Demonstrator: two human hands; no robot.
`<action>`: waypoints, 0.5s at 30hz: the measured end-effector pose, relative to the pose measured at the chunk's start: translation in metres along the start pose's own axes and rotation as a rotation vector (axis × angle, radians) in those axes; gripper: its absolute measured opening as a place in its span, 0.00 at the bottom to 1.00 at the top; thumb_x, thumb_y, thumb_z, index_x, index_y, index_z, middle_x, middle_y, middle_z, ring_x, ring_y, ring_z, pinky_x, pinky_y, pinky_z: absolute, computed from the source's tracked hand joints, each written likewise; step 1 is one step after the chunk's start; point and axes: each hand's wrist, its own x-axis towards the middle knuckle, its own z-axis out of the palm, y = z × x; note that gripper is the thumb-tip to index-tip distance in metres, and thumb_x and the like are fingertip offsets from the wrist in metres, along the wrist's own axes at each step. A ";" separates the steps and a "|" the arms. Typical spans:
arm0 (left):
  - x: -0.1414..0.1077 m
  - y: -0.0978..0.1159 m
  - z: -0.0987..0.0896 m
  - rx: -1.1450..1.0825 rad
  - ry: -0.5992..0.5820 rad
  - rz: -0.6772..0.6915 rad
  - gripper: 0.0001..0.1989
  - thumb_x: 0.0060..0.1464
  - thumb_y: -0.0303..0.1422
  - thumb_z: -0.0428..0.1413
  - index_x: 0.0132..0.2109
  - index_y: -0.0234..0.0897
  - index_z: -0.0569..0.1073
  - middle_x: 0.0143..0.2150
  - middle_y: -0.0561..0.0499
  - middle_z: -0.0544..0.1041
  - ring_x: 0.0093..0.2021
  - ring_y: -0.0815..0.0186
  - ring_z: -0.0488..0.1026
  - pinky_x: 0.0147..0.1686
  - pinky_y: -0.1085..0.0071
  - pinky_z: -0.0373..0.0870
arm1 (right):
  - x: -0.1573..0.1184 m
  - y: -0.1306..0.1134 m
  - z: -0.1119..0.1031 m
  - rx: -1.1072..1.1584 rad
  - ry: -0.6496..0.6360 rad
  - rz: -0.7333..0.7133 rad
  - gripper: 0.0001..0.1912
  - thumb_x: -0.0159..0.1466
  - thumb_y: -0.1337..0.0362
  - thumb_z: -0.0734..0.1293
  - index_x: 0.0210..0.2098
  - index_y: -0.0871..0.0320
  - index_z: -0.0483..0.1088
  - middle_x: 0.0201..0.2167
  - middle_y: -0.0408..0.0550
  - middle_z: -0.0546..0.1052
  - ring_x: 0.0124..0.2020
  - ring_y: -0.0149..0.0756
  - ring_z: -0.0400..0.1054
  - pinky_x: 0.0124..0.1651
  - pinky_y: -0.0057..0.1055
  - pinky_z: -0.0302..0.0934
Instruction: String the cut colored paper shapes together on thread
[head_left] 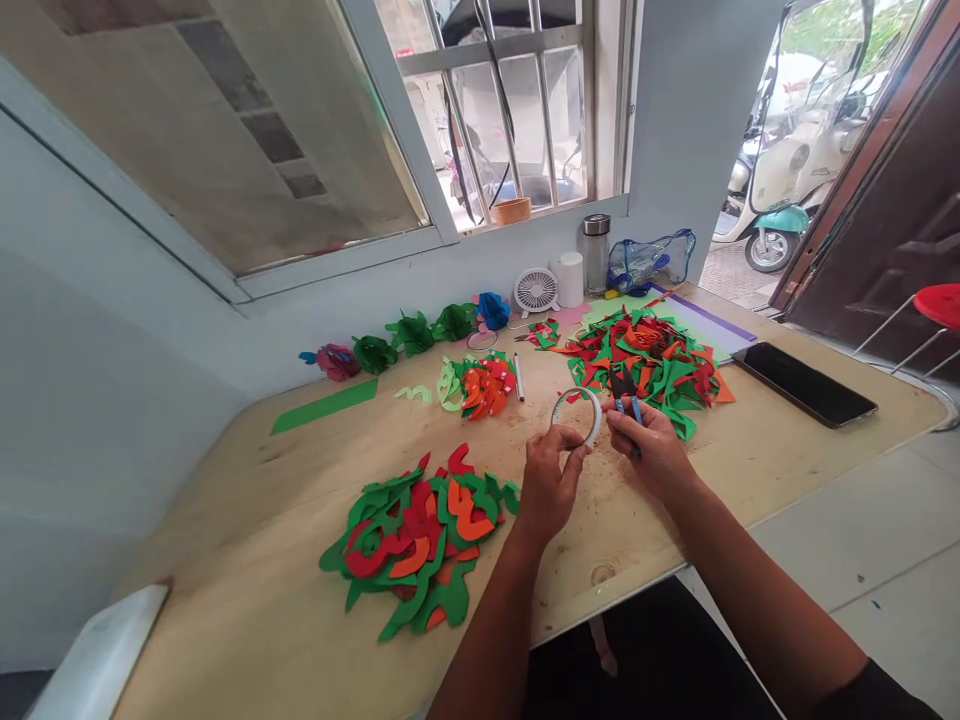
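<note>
My left hand point(551, 480) pinches a white roll of tape point(577, 413), held upright above the wooden table point(750, 470). Beside it, my right hand point(651, 448) grips small scissors with blue handles point(627, 398), their dark blades pointing away from me. The two hands almost touch at the tape. A pile of curved green, red and orange cut paper shapes point(416, 545) lies to the left of my left hand. Just beyond my right hand spreads a larger heap of green, red and orange paper scraps point(649, 360).
A small stack of cut pieces point(480, 385) and a pen point(518, 378) lie mid-table. Paper flowers point(409, 335) line the wall, with a small white fan point(535, 291), a white cup point(570, 278) and a steel flask point(596, 252). A black phone point(804, 383) lies right; a green strip point(324, 407) left.
</note>
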 end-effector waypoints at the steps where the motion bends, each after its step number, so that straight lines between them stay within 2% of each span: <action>1: 0.000 0.000 0.000 0.006 -0.004 0.001 0.04 0.56 0.31 0.51 0.35 0.38 0.70 0.35 0.50 0.75 0.40 0.63 0.71 0.46 0.64 0.64 | 0.000 0.000 0.000 -0.008 0.004 -0.007 0.15 0.48 0.57 0.73 0.31 0.59 0.72 0.19 0.37 0.61 0.17 0.22 0.48 0.18 0.24 0.41; 10: -0.001 0.000 0.001 0.013 -0.008 -0.008 0.04 0.56 0.31 0.52 0.35 0.39 0.70 0.34 0.50 0.76 0.40 0.63 0.71 0.45 0.65 0.64 | 0.000 0.001 -0.001 -0.026 0.018 -0.039 0.13 0.48 0.58 0.74 0.28 0.58 0.70 0.20 0.37 0.62 0.17 0.21 0.49 0.18 0.23 0.42; 15: -0.001 -0.001 0.002 -0.058 -0.038 -0.003 0.04 0.56 0.31 0.50 0.35 0.39 0.69 0.34 0.50 0.76 0.37 0.64 0.73 0.40 0.67 0.66 | 0.000 0.002 -0.001 -0.043 0.005 -0.055 0.15 0.49 0.56 0.74 0.26 0.58 0.67 0.20 0.37 0.61 0.17 0.21 0.49 0.18 0.24 0.42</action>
